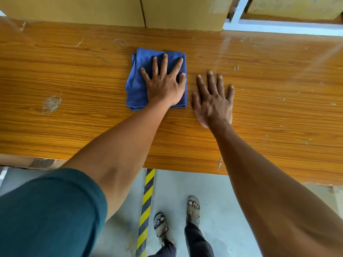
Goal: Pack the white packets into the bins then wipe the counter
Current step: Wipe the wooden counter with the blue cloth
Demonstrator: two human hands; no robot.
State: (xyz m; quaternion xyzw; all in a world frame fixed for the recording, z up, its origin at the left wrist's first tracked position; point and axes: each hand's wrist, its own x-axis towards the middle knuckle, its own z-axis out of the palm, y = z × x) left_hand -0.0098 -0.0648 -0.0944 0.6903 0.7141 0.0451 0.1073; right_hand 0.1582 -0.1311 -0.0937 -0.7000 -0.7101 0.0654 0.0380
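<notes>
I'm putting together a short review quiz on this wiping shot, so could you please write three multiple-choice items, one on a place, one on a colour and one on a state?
1. Where does the cloth lie?
A. on the wooden counter
B. on the floor
C. on the cardboard boxes

2. What colour is the cloth?
A. white
B. blue
C. yellow

3. How is the left hand on the cloth?
A. pinching one corner
B. lifting it clear
C. pressing it flat, fingers spread

Answers:
1 A, it lies folded on the wood grain.
2 B, it is plainly blue.
3 C, the fingers are straight and splayed; the right hand lies open on the bare counter beside it.
</notes>
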